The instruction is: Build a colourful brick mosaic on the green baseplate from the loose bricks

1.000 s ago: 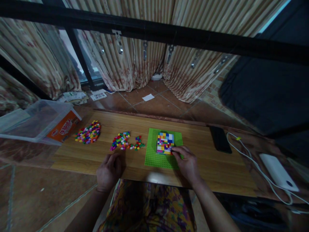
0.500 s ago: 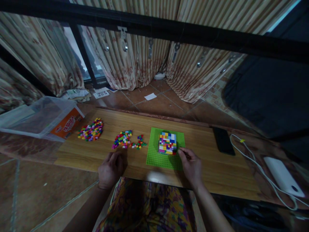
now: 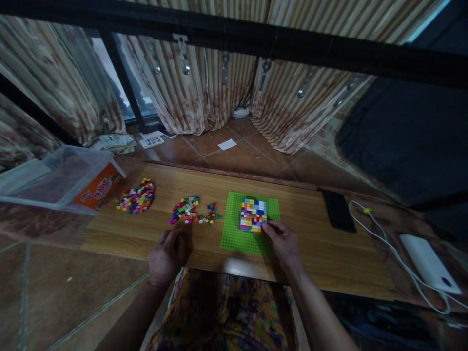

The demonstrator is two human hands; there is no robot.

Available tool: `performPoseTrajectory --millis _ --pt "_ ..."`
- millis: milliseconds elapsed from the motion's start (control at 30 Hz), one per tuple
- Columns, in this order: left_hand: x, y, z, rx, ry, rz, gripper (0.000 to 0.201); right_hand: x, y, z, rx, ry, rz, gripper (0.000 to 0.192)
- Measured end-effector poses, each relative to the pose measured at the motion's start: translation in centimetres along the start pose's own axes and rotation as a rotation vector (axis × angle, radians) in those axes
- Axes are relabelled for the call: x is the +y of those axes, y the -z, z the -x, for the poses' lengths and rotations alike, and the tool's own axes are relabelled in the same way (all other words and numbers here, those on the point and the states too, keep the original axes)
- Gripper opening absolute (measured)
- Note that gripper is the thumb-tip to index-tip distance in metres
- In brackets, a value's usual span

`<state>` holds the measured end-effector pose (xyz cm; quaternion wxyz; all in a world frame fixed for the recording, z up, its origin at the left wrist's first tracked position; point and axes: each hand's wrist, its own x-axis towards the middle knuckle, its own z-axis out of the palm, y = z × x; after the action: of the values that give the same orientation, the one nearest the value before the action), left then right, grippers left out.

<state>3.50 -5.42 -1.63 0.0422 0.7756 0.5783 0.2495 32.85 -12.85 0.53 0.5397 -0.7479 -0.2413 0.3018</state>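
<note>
A many-coloured block of toy building bricks (image 3: 252, 214) stands on a green studded baseplate (image 3: 230, 240). At its near right corner, the thumb and fingertips of my right hand (image 3: 284, 242) are pinched together and touch the bricks; whatever lies between them is too small to make out. My left hand (image 3: 166, 256) rests with curled fingers at the table's near edge, its palm side hidden. Just beyond it lies a loose pile of small bricks (image 3: 184, 209), with a smaller cluster (image 3: 209, 214) between that pile and the baseplate.
A larger brick pile (image 3: 137, 197) lies farther left, beside a clear plastic box (image 3: 73, 170) with an orange label. On the right are a black phone (image 3: 338, 210), a white cable (image 3: 383, 243) and a white power bank (image 3: 427, 262). The wooden tabletop (image 3: 204, 180) supports the bricks.
My right hand has moved slightly left, from beside the brick block onto its near right corner. My left hand has stayed in place.
</note>
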Motion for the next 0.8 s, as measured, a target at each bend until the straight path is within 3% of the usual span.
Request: performPoseTrajectory --millis 300,800 --pt "-0.10 -0.07 0.02 0.016 -0.027 0.011 0.020 -0.11 0.04 -0.16 0.013 -0.049 -0.032 0.043" --pt "-0.10 -0.06 0.00 -0.015 0.003 0.011 0.023 0.54 -0.08 -0.07 -0.013 0.070 0.031 0.043"
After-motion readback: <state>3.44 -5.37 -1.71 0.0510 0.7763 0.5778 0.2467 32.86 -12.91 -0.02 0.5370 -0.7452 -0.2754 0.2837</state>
